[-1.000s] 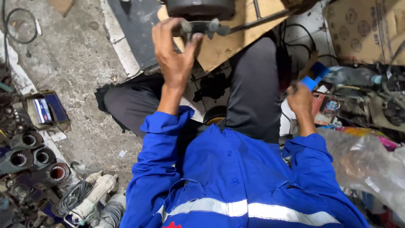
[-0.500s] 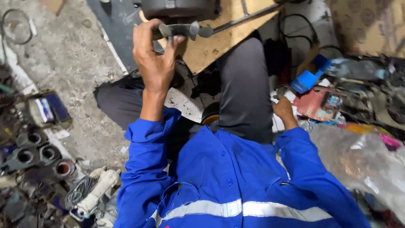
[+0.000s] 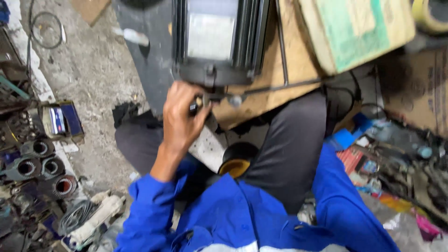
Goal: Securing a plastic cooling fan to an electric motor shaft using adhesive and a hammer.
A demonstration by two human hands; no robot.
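My left hand [image 3: 183, 117] is closed around a small metal tool [image 3: 219, 99] at the lower edge of a dark finned electric motor [image 3: 219, 42]. The motor sits on a wooden board [image 3: 301, 65] in front of my knees. A thin metal rod [image 3: 280, 44] runs down beside the motor and bends across the board. My right hand is not visible; only its blue sleeve [image 3: 343, 205] shows at the lower right, beside my dark trouser leg [image 3: 289, 149].
A cardboard box with a green label [image 3: 359, 32] and a yellow tape roll [image 3: 431, 14] lie at the top right. Several motor stators [image 3: 42, 163] and a small open box [image 3: 60, 122] lie at the left. A black and yellow roll [image 3: 235, 161] sits between my legs. Clutter fills the right side.
The view has closed in on the motor. My left hand stays on the tool at the motor's base. My right hand, earlier by a blue object at the right, has left the view.
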